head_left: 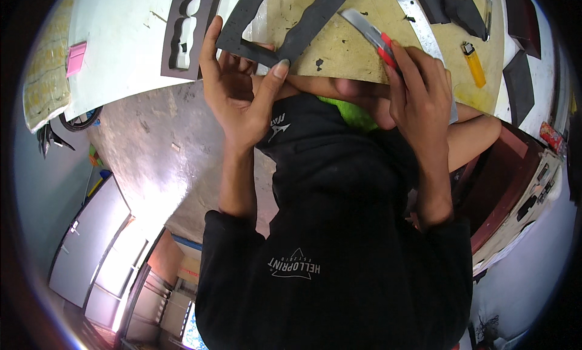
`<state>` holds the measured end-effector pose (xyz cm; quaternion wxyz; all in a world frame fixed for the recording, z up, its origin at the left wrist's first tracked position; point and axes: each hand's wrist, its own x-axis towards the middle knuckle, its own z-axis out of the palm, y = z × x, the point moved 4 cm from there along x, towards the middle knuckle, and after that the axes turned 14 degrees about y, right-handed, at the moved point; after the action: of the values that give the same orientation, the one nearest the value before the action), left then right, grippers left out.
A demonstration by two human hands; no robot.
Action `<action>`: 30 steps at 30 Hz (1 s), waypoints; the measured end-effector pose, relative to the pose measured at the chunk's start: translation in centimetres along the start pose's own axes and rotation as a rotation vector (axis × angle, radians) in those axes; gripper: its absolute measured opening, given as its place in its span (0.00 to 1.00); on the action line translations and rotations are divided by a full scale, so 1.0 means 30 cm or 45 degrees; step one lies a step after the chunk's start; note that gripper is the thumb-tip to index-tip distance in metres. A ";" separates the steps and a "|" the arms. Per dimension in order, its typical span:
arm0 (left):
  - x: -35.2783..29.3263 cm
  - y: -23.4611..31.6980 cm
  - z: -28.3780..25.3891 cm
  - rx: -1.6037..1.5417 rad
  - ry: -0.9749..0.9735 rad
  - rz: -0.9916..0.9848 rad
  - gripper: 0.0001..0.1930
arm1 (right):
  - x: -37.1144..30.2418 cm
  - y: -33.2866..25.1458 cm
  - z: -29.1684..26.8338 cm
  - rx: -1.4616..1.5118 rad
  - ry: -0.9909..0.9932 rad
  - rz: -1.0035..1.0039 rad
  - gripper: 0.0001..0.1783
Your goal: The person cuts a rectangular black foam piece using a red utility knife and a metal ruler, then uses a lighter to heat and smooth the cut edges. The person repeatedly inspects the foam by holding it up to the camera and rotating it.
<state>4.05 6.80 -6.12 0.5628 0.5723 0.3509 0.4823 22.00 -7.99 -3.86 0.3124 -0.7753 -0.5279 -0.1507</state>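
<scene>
Over the table [121,65], the left hand [242,101] pinches a dark cut-out frame [302,38]; apart from it, the right hand [421,86] grips a red-and-grey cutter knife [370,33].

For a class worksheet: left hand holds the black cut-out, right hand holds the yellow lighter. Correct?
In the head view, the right hand holds a red-handled knife, not the yellow lighter; the left hand does hold the black cut-out.
</scene>
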 end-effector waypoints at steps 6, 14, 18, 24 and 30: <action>-0.033 0.042 0.033 -0.017 -0.019 -0.054 0.43 | 0.046 -0.070 -0.014 0.404 0.289 0.059 0.13; -0.093 0.091 0.074 0.425 0.012 0.490 0.40 | 0.079 -0.149 0.056 0.870 0.156 0.339 0.07; -0.106 0.105 0.073 0.589 0.000 0.816 0.35 | 0.077 -0.143 0.050 0.945 0.055 0.344 0.07; -0.109 0.171 0.127 0.650 -0.038 1.010 0.32 | 0.062 -0.157 0.058 0.865 0.124 0.472 0.05; -0.131 0.114 0.102 0.705 0.013 0.905 0.32 | 0.047 -0.161 0.051 0.762 0.120 0.397 0.03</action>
<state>5.34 1.75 -3.08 0.1861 0.7841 0.2511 0.5363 17.99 -4.79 -2.66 0.5695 -0.7128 -0.4086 0.0247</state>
